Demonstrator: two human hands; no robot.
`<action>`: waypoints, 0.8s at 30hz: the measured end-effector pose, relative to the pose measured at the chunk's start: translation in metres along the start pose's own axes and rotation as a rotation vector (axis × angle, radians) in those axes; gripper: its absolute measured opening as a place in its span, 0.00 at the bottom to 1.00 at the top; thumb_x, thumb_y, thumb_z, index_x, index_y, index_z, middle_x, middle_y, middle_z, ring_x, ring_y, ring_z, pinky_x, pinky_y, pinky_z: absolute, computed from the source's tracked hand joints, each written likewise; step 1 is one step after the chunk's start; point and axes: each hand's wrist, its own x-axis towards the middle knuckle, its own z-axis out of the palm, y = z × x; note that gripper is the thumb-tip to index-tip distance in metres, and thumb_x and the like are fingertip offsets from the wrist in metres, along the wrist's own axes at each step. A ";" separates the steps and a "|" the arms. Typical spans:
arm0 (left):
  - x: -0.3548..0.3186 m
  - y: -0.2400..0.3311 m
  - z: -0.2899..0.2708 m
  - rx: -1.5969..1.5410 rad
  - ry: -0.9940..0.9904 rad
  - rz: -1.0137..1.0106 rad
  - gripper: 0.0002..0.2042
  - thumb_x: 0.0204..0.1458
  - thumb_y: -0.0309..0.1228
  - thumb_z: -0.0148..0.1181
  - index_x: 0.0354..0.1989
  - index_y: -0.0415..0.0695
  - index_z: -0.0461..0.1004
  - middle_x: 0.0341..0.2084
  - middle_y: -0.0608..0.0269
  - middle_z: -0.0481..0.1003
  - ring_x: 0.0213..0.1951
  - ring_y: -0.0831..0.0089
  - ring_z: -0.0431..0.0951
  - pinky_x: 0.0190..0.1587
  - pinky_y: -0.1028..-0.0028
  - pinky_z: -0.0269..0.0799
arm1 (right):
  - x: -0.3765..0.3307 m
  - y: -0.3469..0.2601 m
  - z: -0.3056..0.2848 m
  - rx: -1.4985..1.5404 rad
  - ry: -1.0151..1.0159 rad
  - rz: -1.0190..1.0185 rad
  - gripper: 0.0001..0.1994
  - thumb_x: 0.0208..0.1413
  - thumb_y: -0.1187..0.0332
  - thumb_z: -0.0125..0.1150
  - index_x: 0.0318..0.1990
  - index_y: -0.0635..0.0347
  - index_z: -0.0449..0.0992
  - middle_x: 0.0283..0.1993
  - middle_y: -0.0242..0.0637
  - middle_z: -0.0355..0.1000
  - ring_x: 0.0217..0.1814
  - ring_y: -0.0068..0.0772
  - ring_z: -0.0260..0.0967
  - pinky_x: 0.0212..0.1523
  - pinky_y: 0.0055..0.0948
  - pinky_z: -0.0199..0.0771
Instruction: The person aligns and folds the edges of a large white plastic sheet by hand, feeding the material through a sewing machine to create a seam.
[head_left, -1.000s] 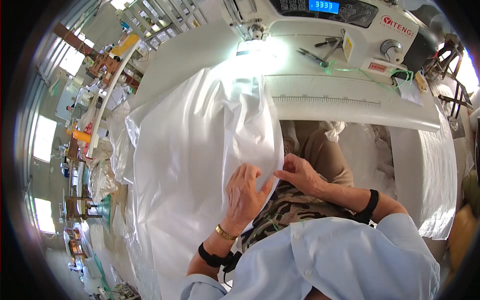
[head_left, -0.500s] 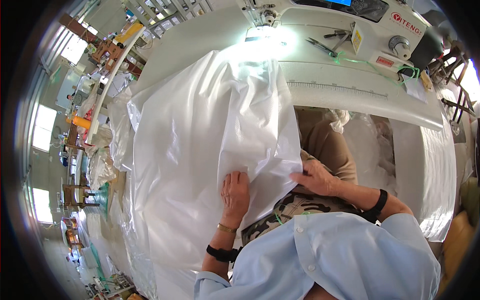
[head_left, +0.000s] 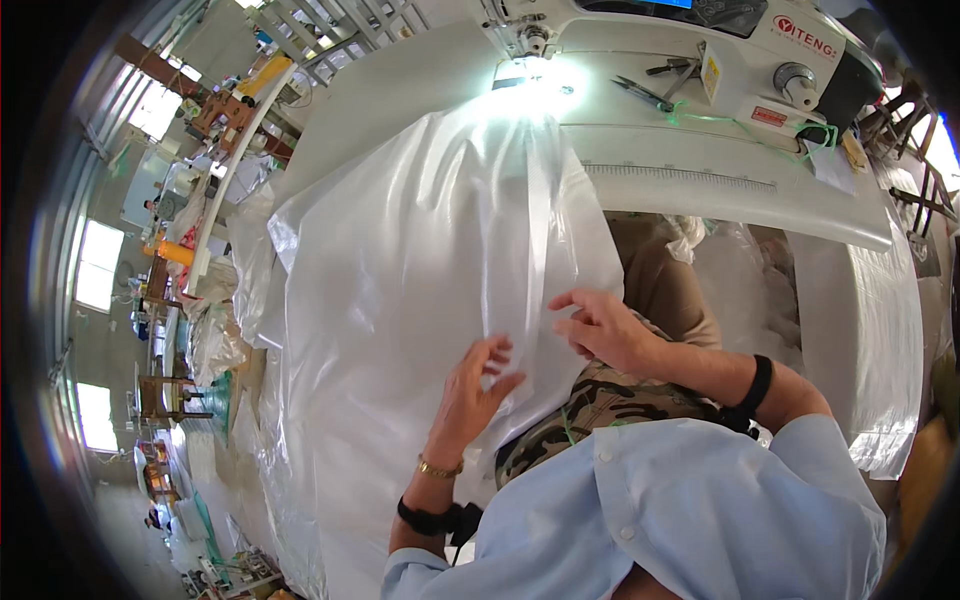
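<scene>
A large sheet of shiny white plastic fabric [head_left: 390, 300] hangs from the sewing machine's lit needle area [head_left: 530, 85] down over my lap. My left hand [head_left: 476, 385] hovers over the sheet with thumb and fingers apart, holding nothing that shows. To its upper right, above the sheet's right edge, my right hand [head_left: 600, 328] is held with its fingers spread and slightly bent, gripping nothing. A narrow fold runs down the sheet from the needle area to between my hands.
On the machine table [head_left: 640, 140] lie thread snips [head_left: 643, 94] and loose green thread [head_left: 715, 118]. The sewing machine head [head_left: 765, 60] stands at the back right. A stack of white sheeting [head_left: 860, 340] is at the right; a side bench [head_left: 225, 190] with clutter stands left.
Both hands have let go of the sheet and opened. My right hand has moved left and up over it. The sheet's right part now lies smoother, with a straight narrow fold.
</scene>
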 end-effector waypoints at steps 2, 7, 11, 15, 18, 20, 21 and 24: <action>0.013 -0.001 0.007 -0.016 0.027 -0.008 0.26 0.49 0.35 0.70 0.53 0.37 0.68 0.35 0.59 0.76 0.38 0.66 0.78 0.41 0.69 0.74 | 0.008 0.024 0.021 0.288 -0.257 0.256 0.13 0.61 0.66 0.54 0.49 0.65 0.72 0.22 0.39 0.70 0.25 0.27 0.68 0.28 0.31 0.69; 0.027 0.016 0.010 -0.019 0.043 -0.036 0.23 0.50 0.35 0.68 0.52 0.38 0.69 0.29 0.58 0.76 0.31 0.63 0.78 0.37 0.68 0.73 | -0.018 -0.016 0.058 -0.195 -0.700 -0.333 0.13 0.60 0.62 0.56 0.45 0.61 0.77 0.30 0.47 0.76 0.32 0.47 0.74 0.38 0.39 0.72; 0.030 0.021 0.008 0.431 0.071 -0.061 0.12 0.52 0.26 0.58 0.45 0.39 0.70 0.24 0.53 0.73 0.26 0.59 0.75 0.33 0.67 0.72 | -0.004 -0.011 0.039 -0.329 -0.672 -0.368 0.14 0.61 0.65 0.56 0.51 0.60 0.73 0.27 0.47 0.72 0.29 0.40 0.71 0.38 0.37 0.71; 0.012 0.004 0.008 0.483 0.316 0.102 0.06 0.52 0.22 0.55 0.38 0.41 0.69 0.23 0.53 0.72 0.25 0.57 0.74 0.31 0.63 0.68 | 0.003 0.011 0.010 -0.006 0.060 -0.086 0.18 0.59 0.61 0.61 0.52 0.63 0.71 0.34 0.44 0.74 0.37 0.37 0.71 0.38 0.31 0.71; 0.005 0.010 0.004 0.542 0.406 0.101 0.04 0.53 0.22 0.54 0.37 0.40 0.69 0.25 0.55 0.72 0.26 0.58 0.74 0.31 0.63 0.68 | 0.012 0.029 0.020 0.280 0.341 0.049 0.20 0.59 0.63 0.62 0.54 0.64 0.70 0.35 0.32 0.70 0.37 0.25 0.66 0.38 0.26 0.69; 0.002 0.020 0.001 0.545 0.405 0.073 0.02 0.56 0.22 0.55 0.35 0.39 0.70 0.26 0.56 0.73 0.26 0.61 0.73 0.30 0.66 0.67 | 0.017 0.034 0.026 0.408 0.338 0.160 0.20 0.59 0.64 0.62 0.55 0.63 0.69 0.36 0.24 0.67 0.38 0.18 0.61 0.39 0.23 0.67; 0.001 0.023 -0.001 0.401 0.408 0.082 0.01 0.56 0.22 0.56 0.35 0.39 0.71 0.26 0.57 0.72 0.25 0.62 0.73 0.29 0.68 0.67 | 0.020 0.036 0.029 0.413 0.187 0.201 0.21 0.58 0.64 0.63 0.55 0.64 0.70 0.36 0.25 0.68 0.38 0.17 0.62 0.40 0.22 0.67; 0.002 0.042 -0.011 0.246 0.414 0.123 0.01 0.56 0.22 0.57 0.35 0.38 0.73 0.24 0.57 0.72 0.24 0.64 0.72 0.28 0.71 0.66 | 0.029 0.031 0.034 0.450 0.006 0.235 0.19 0.58 0.64 0.63 0.52 0.67 0.73 0.39 0.27 0.72 0.39 0.16 0.64 0.42 0.19 0.66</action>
